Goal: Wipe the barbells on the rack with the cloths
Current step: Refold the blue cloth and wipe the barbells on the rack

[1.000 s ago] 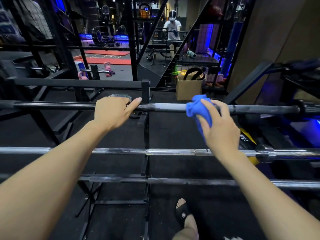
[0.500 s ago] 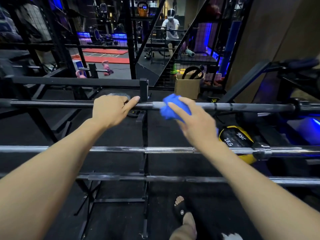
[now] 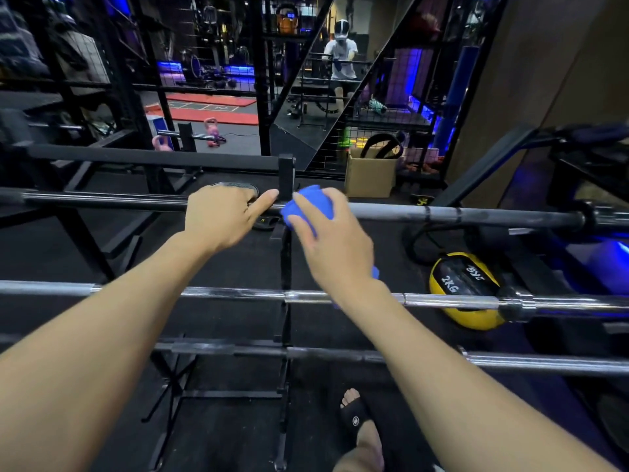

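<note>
The left hand (image 3: 221,216) lies over the top barbell (image 3: 476,214), fingers curled down on it and thumb stretched along the shaft; whether that grip closes underneath is hidden. Just right, at the rack post (image 3: 286,178), the right hand (image 3: 335,248) pinches a blue cloth (image 3: 308,206) against the same bar, the cloth's tail mostly hidden behind the wrist. Two lower barbells (image 3: 238,294) cross beneath the forearms, their ends cut off at both edges. Further right, an open carton (image 3: 369,180) on the floor holds a black strap, its other contents unclear. A yellow 2KG ball (image 3: 463,291) sits partly behind the middle bar.
</note>
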